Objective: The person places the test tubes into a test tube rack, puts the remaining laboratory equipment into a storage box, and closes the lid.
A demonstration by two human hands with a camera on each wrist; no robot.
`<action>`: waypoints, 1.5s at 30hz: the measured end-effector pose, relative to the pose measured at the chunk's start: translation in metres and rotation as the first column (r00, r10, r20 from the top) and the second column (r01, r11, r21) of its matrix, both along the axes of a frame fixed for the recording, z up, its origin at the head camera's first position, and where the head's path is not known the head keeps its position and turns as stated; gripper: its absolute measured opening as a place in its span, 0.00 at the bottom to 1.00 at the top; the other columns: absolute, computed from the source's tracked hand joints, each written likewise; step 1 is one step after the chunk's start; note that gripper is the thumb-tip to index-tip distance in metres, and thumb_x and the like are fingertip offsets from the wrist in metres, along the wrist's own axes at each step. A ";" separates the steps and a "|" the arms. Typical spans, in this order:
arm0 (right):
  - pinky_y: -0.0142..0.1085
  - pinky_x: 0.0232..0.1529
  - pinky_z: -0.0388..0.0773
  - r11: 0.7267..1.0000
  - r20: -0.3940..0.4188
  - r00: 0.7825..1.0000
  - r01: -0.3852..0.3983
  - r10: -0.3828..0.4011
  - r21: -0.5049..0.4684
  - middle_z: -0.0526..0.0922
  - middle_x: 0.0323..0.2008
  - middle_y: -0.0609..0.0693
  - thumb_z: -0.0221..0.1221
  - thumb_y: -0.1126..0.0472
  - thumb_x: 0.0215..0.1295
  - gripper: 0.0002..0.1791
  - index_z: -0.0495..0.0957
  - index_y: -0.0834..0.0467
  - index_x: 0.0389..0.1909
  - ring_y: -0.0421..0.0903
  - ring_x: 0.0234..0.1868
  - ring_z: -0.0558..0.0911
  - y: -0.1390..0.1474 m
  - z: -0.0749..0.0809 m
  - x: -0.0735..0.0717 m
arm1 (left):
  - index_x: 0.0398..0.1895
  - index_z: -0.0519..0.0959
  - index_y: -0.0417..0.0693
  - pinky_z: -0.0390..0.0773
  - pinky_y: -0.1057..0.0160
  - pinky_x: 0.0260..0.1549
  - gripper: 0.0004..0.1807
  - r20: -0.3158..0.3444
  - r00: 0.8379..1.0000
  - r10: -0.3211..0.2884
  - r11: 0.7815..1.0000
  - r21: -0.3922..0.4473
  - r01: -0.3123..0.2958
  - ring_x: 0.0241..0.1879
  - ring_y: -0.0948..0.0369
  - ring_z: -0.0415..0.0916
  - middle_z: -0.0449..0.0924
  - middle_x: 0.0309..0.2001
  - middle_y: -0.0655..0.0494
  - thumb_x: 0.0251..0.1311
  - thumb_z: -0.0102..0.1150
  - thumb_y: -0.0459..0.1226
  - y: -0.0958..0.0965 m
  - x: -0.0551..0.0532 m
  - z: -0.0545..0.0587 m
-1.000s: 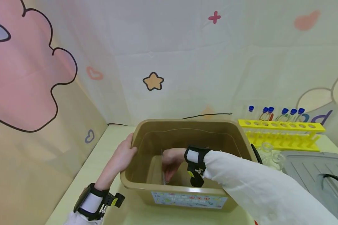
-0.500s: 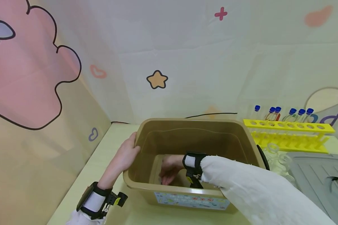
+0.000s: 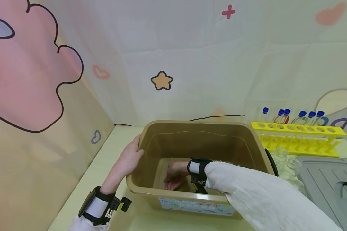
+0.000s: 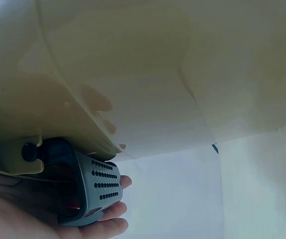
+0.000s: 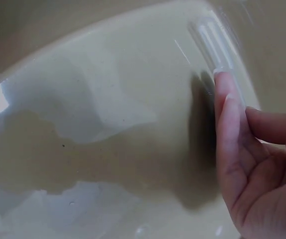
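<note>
A tan plastic storage bin (image 3: pixel 199 128) stands on the table, a printed label on its front. My left hand (image 3: pixel 128 158) grips the bin's left side, thumb over the rim; in the left wrist view its fingers pass by the grey and black side handle (image 4: pixel 103 181). Down inside the bin, near its left end, is my right hand (image 3: pixel 174 175). In the right wrist view that hand pinches a clear glass tube (image 5: pixel 215 42) with a rounded end, thumb on one side and fingers on the other. The tube lies low along the bin's wall, partly behind the fingers.
A yellow test tube rack (image 3: pixel 299 128) stands at the back right, with several blue-capped tubes (image 3: pixel 302 115) behind it. Clear glassware (image 3: pixel 286 163) sits right of the bin, next to a grey lid (image 3: pixel 326 179). A printed cloth (image 3: pixel 205 80) hangs behind.
My right hand has gone lower in the bin, and the clear tube, upright a second ago, has tilted down. The left hand keeps its grip on the bin. The head view has shifted slightly.
</note>
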State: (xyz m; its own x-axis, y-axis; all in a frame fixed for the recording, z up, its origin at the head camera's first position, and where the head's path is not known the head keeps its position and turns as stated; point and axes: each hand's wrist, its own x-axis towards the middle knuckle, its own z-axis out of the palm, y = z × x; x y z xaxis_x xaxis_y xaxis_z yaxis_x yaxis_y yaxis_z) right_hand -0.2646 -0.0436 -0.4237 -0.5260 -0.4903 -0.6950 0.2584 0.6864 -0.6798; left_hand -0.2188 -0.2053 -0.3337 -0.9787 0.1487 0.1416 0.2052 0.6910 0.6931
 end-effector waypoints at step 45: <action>0.33 0.18 0.74 0.999 -0.203 0.978 -0.040 0.043 0.017 0.79 0.21 0.64 0.53 0.67 0.63 0.15 0.79 0.75 0.24 0.45 0.16 0.79 0.018 0.018 -0.022 | 0.58 0.61 0.32 0.67 0.52 0.39 0.26 -0.007 1.000 -0.011 1.000 0.012 0.011 0.40 0.49 0.67 0.71 0.42 0.41 0.52 0.39 0.25 -0.001 -0.001 -0.003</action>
